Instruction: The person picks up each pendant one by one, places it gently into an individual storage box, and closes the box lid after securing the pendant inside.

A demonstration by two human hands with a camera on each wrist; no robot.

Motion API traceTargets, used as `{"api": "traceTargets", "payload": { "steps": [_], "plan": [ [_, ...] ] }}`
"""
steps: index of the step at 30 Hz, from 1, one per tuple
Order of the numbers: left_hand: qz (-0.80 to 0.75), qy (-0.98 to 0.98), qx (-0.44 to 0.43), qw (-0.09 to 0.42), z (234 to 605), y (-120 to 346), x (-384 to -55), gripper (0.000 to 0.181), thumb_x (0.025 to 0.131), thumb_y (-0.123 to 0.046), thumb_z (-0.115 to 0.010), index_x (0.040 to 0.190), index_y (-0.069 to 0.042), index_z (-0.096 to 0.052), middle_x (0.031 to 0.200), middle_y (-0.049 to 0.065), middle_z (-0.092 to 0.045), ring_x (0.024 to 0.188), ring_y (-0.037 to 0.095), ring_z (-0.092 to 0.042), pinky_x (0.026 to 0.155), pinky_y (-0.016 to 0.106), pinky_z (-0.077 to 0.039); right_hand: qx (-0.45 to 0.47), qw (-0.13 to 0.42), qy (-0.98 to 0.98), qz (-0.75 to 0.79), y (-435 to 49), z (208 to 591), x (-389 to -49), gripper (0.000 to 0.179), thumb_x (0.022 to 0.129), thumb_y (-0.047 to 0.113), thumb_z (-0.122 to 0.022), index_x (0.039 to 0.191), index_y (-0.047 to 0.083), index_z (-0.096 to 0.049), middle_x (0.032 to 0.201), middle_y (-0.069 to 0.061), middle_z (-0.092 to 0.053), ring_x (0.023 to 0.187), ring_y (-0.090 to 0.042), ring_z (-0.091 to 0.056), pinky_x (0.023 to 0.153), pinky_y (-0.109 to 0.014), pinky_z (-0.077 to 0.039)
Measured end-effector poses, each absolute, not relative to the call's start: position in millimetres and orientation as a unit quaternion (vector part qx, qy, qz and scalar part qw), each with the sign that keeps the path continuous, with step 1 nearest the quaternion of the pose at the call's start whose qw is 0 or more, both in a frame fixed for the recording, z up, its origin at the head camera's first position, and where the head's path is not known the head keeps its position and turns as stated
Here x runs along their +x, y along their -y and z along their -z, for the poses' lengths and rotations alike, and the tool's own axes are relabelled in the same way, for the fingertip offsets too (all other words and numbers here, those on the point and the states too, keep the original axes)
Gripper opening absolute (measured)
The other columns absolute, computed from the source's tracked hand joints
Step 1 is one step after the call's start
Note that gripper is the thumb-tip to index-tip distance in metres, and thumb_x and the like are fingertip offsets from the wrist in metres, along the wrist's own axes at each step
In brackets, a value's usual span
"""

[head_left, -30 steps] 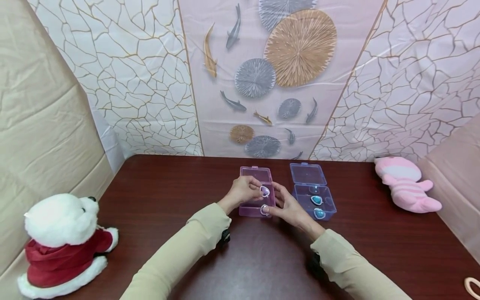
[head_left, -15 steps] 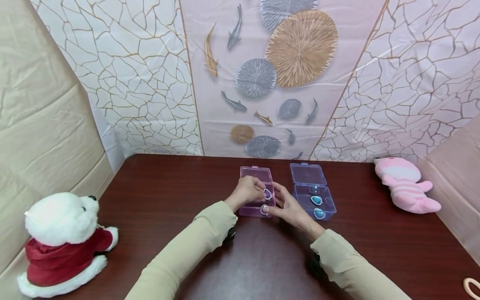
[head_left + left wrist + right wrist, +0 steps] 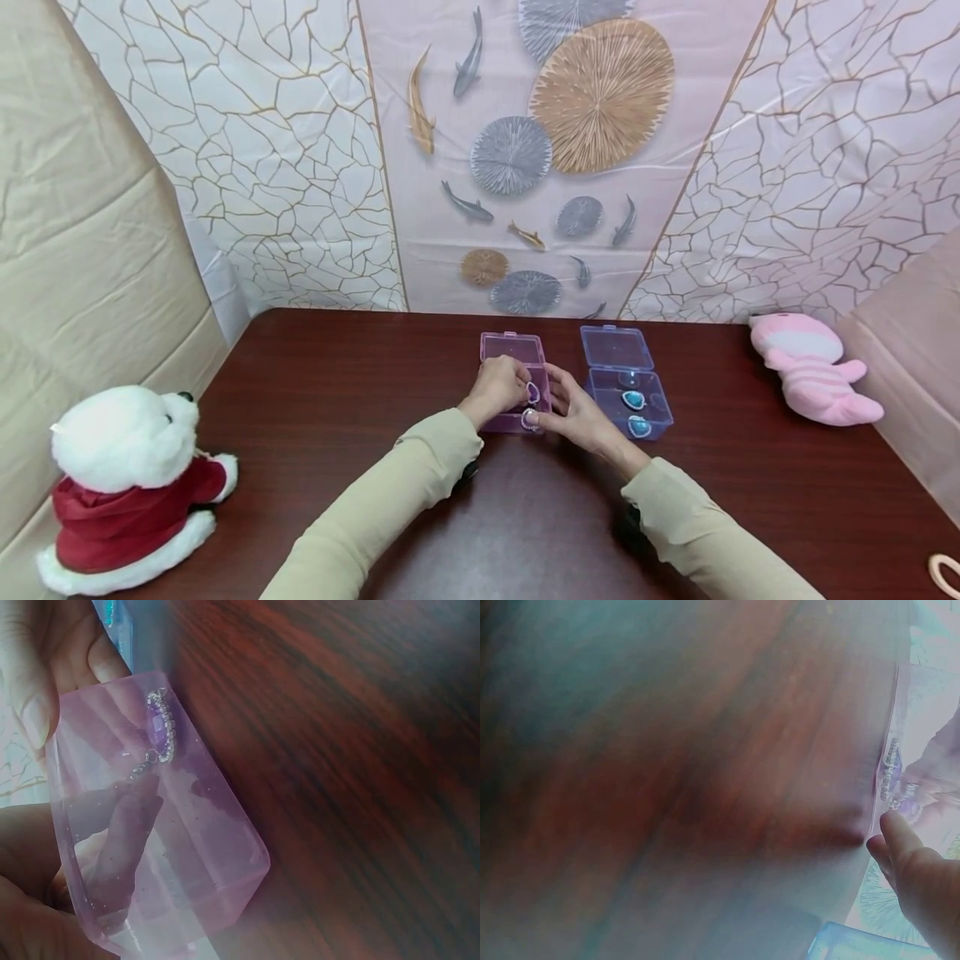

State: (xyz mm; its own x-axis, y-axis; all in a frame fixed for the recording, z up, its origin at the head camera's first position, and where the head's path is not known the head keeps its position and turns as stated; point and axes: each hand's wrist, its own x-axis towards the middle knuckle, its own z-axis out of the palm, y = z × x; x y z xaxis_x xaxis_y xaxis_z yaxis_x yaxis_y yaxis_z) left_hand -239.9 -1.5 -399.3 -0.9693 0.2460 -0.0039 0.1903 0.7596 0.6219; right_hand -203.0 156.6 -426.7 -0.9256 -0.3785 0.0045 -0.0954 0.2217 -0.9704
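An open pink plastic box [image 3: 512, 347] stands mid-table with its lid tipped back. My left hand [image 3: 498, 387] reaches inside and pinches a purple gem with a sparkling silver rim [image 3: 532, 393]; its fingertips are partly hidden. A second rimmed purple gem [image 3: 530, 420] lies at the box's front right corner, seen through the pink wall in the left wrist view. My right hand [image 3: 581, 417] grips the box's right side, its thumb at the front near that gem and its fingers along the outer wall.
Right of it stands an open blue plastic box [image 3: 617, 348] holding turquoise gems [image 3: 633, 401]. A white plush bear [image 3: 123, 492] in red sits at the left, a pink plush toy [image 3: 813, 371] lies at the back right, and a beige ring [image 3: 943, 573] at the right edge.
My left hand has moved right and lower into the pink box with the purple gem. My right hand has stayed in place on the box.
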Motion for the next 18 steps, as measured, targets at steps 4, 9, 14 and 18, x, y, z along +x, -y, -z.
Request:
{"api": "traceTargets", "payload": {
  "steps": [4, 9, 14, 18],
  "plan": [
    [-0.312, -0.942, 0.117, 0.044, 400.1, 0.6, -239.7, 0.015, 0.076, -0.004, -0.073, 0.091, -0.006, -0.074, 0.079, 0.001, -0.073, 0.078, 0.012, -0.066, 0.071, 0.023, -0.050, -0.155, 0.119, -0.771, 0.606, -156.5, 426.8, -203.0, 0.078, 0.085, -0.002, -0.065, 0.146, -0.002, -0.016, 0.145, -0.032, -0.028, 0.134, -0.047, -0.029, 0.103, -0.052, -0.036],
    [-0.287, -0.949, 0.122, 0.045, 401.0, 0.7, -239.2, 0.017, 0.076, -0.007, -0.074, 0.093, -0.007, -0.074, 0.081, 0.001, -0.072, 0.082, 0.015, -0.066, 0.074, 0.026, -0.051, -0.150, 0.122, -0.773, 0.605, -155.8, 427.4, -203.1, 0.080, 0.084, 0.001, -0.067, 0.146, 0.000, -0.016, 0.145, -0.031, -0.029, 0.133, -0.045, -0.032, 0.102, -0.049, -0.039],
    [-0.265, -0.955, 0.128, 0.038, 401.8, 0.0, -238.0, 0.016, 0.077, -0.009, -0.075, 0.093, -0.008, -0.074, 0.087, 0.003, -0.072, 0.087, 0.018, -0.065, 0.079, 0.031, -0.051, -0.148, 0.123, -0.774, 0.603, -155.6, 426.8, -202.8, 0.081, 0.083, 0.003, -0.069, 0.146, 0.002, -0.017, 0.145, -0.030, -0.030, 0.132, -0.044, -0.035, 0.100, -0.047, -0.042],
    [-0.254, -0.959, 0.125, 0.021, 402.7, -0.7, -237.6, 0.013, 0.076, -0.009, -0.076, 0.090, -0.008, -0.073, 0.090, 0.003, -0.072, 0.085, 0.019, -0.065, 0.074, 0.031, -0.052, -0.150, 0.121, -0.772, 0.606, -155.3, 427.2, -203.3, 0.081, 0.083, 0.003, -0.069, 0.146, 0.001, -0.018, 0.144, -0.030, -0.030, 0.132, -0.044, -0.035, 0.101, -0.048, -0.041]
  ]
}}
